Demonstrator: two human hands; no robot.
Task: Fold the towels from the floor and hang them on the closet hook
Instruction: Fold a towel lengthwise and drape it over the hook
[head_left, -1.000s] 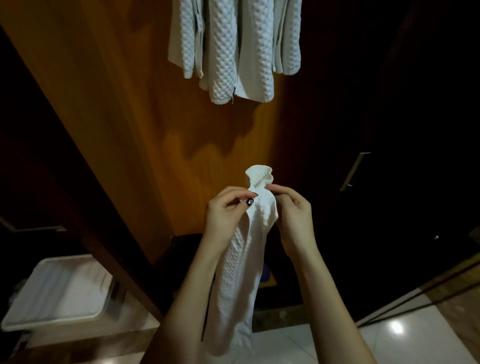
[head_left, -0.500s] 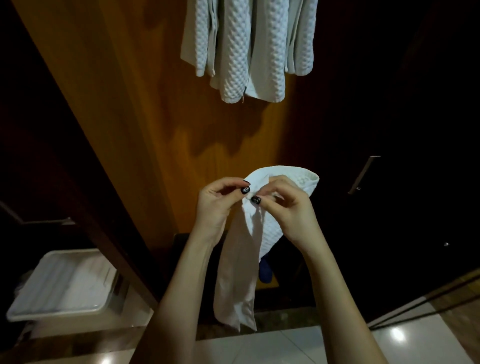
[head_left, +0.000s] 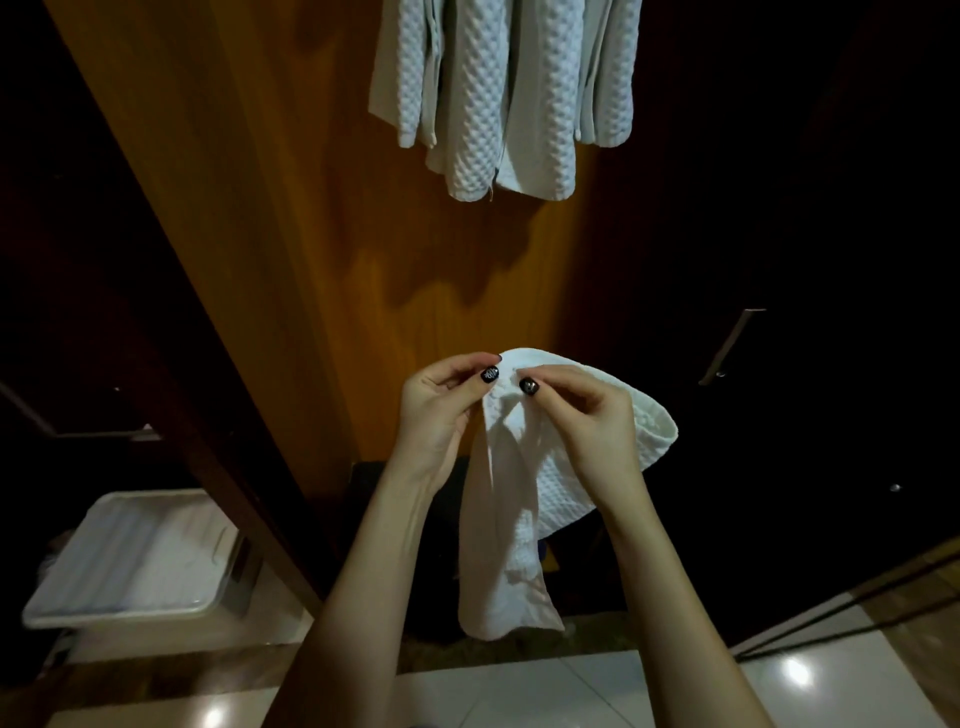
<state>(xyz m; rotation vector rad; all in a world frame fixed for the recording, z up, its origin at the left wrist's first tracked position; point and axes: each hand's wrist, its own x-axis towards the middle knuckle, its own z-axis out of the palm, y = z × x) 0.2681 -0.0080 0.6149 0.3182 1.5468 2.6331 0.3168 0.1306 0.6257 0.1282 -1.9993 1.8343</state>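
Left hand: the left hand (head_left: 441, 415) pinches the top edge of the white towel (head_left: 511, 519) between thumb and forefinger, its other fingers loosely curled, at about chest height in front of the closet.
Right hand: the right hand (head_left: 582, 415) pinches the same top edge just beside the left hand, thumb tips nearly meeting; its remaining fingers curl over the cloth.
White towel: it hangs from both hands in mid-air, clear of the floor; a rounded fold bulges out behind and to the right of the right hand, and a narrow length drops straight down between the two forearms.
Hung towels: several pale waffle-textured towels (head_left: 498, 93) hang at the top of the view against the wooden closet panel (head_left: 322, 260), well above the hands; what they hang from is out of view.
Closet door: a dark door to the right carries a slim metal handle (head_left: 730, 345).
Floor: glossy white tiles (head_left: 571, 686) with light reflections.
Lower left: a white plastic bin (head_left: 130, 561) sits near the floor beside the panel.
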